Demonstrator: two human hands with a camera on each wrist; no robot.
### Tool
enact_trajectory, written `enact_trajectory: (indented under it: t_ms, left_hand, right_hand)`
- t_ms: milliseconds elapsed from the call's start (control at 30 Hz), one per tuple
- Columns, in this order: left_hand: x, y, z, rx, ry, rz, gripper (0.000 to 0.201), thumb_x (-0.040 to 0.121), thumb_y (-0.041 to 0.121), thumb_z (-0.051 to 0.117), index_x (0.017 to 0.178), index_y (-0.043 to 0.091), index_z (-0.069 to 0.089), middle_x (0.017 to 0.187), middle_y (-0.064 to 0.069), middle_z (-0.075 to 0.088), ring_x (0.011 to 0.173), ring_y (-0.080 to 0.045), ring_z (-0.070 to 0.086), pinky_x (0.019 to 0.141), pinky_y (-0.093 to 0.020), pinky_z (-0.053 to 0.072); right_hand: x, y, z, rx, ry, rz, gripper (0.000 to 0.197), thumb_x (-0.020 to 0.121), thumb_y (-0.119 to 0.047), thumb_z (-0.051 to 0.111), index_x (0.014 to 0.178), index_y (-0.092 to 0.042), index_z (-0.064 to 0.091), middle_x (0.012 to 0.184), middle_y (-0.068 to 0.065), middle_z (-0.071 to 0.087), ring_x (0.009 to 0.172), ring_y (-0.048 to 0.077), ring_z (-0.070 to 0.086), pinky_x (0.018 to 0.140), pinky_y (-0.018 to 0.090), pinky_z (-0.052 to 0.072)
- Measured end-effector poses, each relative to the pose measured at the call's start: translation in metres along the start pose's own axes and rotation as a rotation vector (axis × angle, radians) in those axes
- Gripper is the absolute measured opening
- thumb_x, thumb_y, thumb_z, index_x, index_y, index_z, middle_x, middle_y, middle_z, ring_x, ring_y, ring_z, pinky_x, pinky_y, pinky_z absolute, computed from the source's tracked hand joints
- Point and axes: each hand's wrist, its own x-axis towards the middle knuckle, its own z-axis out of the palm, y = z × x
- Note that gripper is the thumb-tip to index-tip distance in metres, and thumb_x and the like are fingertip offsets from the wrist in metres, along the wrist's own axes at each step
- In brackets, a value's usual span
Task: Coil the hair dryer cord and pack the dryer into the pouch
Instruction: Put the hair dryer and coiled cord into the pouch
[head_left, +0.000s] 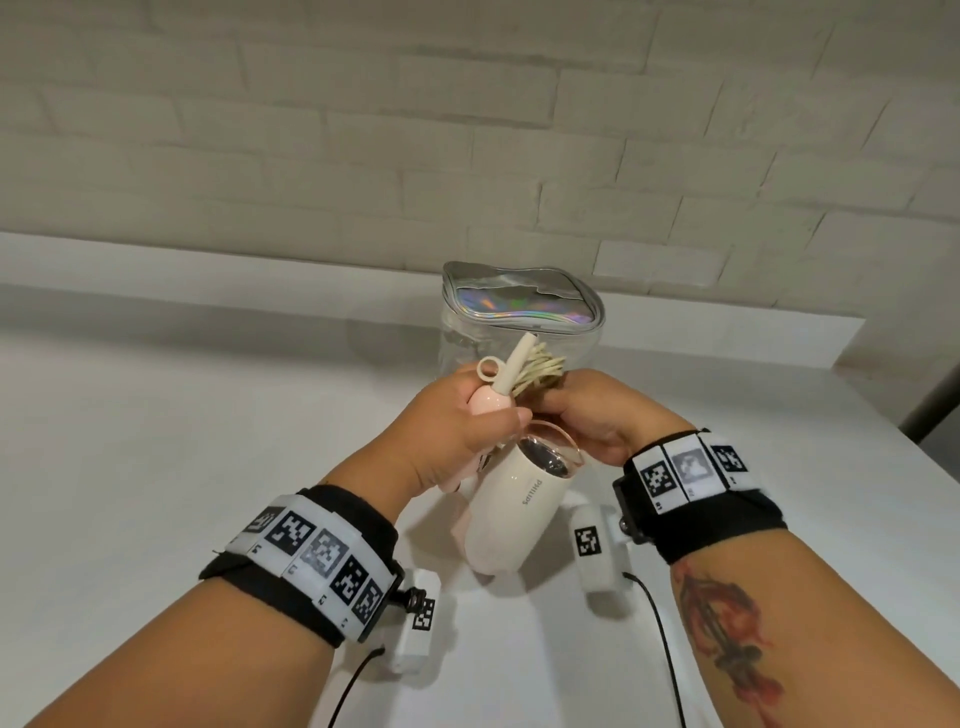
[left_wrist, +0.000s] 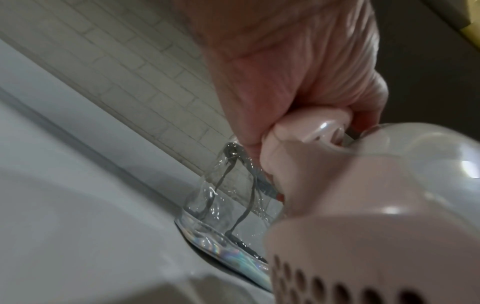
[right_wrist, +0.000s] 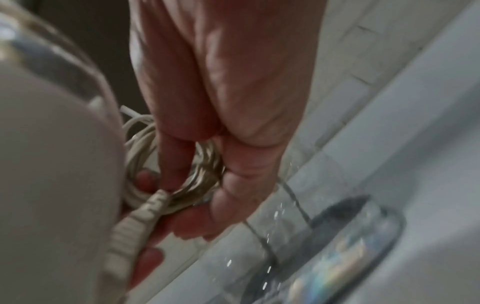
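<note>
A cream and pink hair dryer hangs above the white counter, barrel pointing down toward me. My left hand grips its folded pink handle, with the hang loop and cord stem sticking up past the thumb. My right hand holds the beige coiled cord bunched against the dryer; in the right wrist view the fingers curl round the coil. The clear pouch with an iridescent top stands upright just behind both hands, against the wall; its clear wall and base show in the wrist views.
White counter spreads to both sides and toward me. A white brick wall runs close behind the pouch. The counter's right edge drops off near my right wrist.
</note>
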Motion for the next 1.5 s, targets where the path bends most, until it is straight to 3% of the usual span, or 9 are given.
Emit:
enact_trajectory:
  t_ms: [133, 233, 433, 633, 900, 1100, 1266, 1400, 1500]
  left_hand:
    - [0.002, 0.002, -0.004, 0.033, 0.094, 0.020, 0.018, 0.073, 0.034, 0.072, 0.082, 0.028, 0.058, 0.079, 0.005, 0.059, 0.066, -0.014, 0.059, 0.068, -0.031, 0.051]
    - [0.001, 0.003, -0.004, 0.050, 0.094, 0.036, 0.016, 0.080, 0.026, 0.072, 0.082, 0.028, 0.056, 0.079, 0.004, 0.058, 0.065, -0.012, 0.058, 0.064, -0.023, 0.049]
    - [-0.007, 0.010, -0.012, 0.083, 0.083, 0.063, 0.015, 0.081, 0.025, 0.072, 0.084, 0.028, 0.058, 0.074, 0.009, 0.059, 0.055, 0.001, 0.056, 0.056, -0.014, 0.048]
    - [-0.015, 0.030, -0.034, -0.030, 0.161, 0.119, 0.009, 0.073, 0.030, 0.069, 0.078, 0.026, 0.061, 0.056, 0.017, 0.059, 0.050, -0.002, 0.055, 0.052, -0.020, 0.046]
    - [-0.019, 0.078, -0.045, -0.385, 0.283, 0.313, 0.005, 0.066, 0.034, 0.068, 0.070, 0.036, 0.071, 0.076, 0.005, 0.066, 0.080, -0.022, 0.061, 0.073, -0.043, 0.052]
    - [-0.016, 0.098, -0.025, -0.419, 0.383, 0.455, 0.012, 0.076, 0.024, 0.069, 0.082, 0.020, 0.060, 0.071, -0.001, 0.057, 0.065, -0.013, 0.057, 0.066, -0.031, 0.051]
    - [0.003, 0.104, -0.005, -0.014, 0.598, 0.818, 0.026, 0.077, 0.025, 0.075, 0.093, 0.033, 0.055, 0.105, -0.025, 0.051, 0.095, -0.033, 0.059, 0.086, -0.034, 0.051]
    - [0.029, 0.077, 0.001, 0.387, 0.471, 0.921, 0.033, 0.075, 0.026, 0.079, 0.092, 0.002, 0.065, 0.113, -0.005, 0.043, 0.108, -0.031, 0.047, 0.097, -0.042, 0.044]
    - [0.040, 0.045, 0.003, 0.756, 0.364, 0.942, 0.030, 0.076, 0.032, 0.075, 0.082, 0.005, 0.066, 0.111, -0.007, 0.055, 0.106, -0.025, 0.042, 0.098, -0.035, 0.038]
  right_hand:
    - [0.012, -0.024, -0.018, -0.366, 0.395, -0.227, 0.035, 0.076, 0.002, 0.056, 0.105, -0.016, 0.065, 0.101, 0.003, 0.067, 0.094, 0.022, 0.063, 0.073, 0.029, 0.051]
    - [0.023, -0.040, -0.023, -0.739, 0.659, -0.446, 0.046, 0.081, 0.001, 0.051, 0.123, -0.019, 0.057, 0.123, 0.007, 0.058, 0.113, 0.024, 0.055, 0.096, 0.035, 0.045]
    - [0.050, -0.033, -0.012, -1.346, 0.467, -0.400, 0.041, 0.081, -0.015, 0.062, 0.119, -0.029, 0.057, 0.134, 0.006, 0.054, 0.129, 0.035, 0.039, 0.102, 0.051, 0.029]
    - [0.023, -0.035, -0.008, -1.285, 0.450, -0.510, 0.018, 0.094, -0.030, 0.048, 0.095, -0.017, 0.062, 0.094, 0.008, 0.068, 0.085, 0.033, 0.063, 0.079, 0.039, 0.047]
    - [-0.035, -0.063, 0.002, -1.093, 0.140, -0.385, 0.023, 0.090, -0.030, 0.058, 0.105, -0.017, 0.070, 0.109, 0.012, 0.069, 0.101, 0.029, 0.062, 0.089, 0.042, 0.048]
    - [-0.047, -0.092, -0.002, -0.729, 0.366, -0.445, 0.014, 0.086, -0.020, 0.063, 0.076, -0.016, 0.072, 0.083, 0.020, 0.071, 0.067, 0.021, 0.056, 0.066, 0.031, 0.047]
    - [-0.048, -0.109, -0.004, -0.435, 0.460, -0.563, 0.008, 0.080, -0.011, 0.068, 0.076, -0.017, 0.071, 0.074, 0.007, 0.067, 0.066, 0.010, 0.057, 0.062, 0.026, 0.048]
    - [-0.036, -0.106, -0.017, -0.293, 0.397, -0.576, 0.011, 0.081, -0.005, 0.065, 0.089, -0.008, 0.072, 0.080, 0.010, 0.069, 0.067, 0.017, 0.062, 0.058, 0.029, 0.053]
    - [-0.028, -0.100, -0.026, -0.284, 0.431, -0.570, 0.014, 0.084, -0.006, 0.062, 0.093, -0.008, 0.073, 0.077, 0.007, 0.070, 0.063, 0.015, 0.061, 0.055, 0.026, 0.052]
